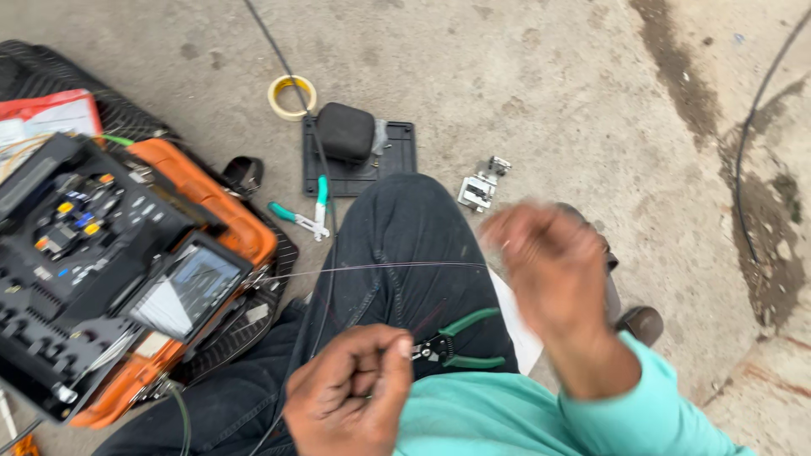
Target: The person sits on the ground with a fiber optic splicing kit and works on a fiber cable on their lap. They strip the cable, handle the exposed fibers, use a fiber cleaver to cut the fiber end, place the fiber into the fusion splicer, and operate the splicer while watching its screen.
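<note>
Left hand (351,397) — low in the head view, over the lap; fingers (390,365) curled shut, pinching a thin pale fibre strand (372,267) beside a green-handled stripping plier (456,342) that lies on the thigh of the dark denim trousers (397,245)

Right hand (549,270) — raised above the right knee, motion-blurred; fingers seem bunched together, but whether they grip the strand cannot be told

Strand — runs from the hands leftward across the lap to the black and orange fusion splicer (110,270), which sits on the concrete floor (549,84) at the person's left, its small screen tilted up

Floor beyond the knee — flat black plastic tray (397,156) carrying a rounded black pouch (345,131); yellow tape roll (291,95) just past the tray's far left corner; green-and-white pen-shaped tool (321,198) near the tray's front edge; small silver metal cleaver (481,187) right of the tray; black cable (752,135) curving along the floor's right side
</note>
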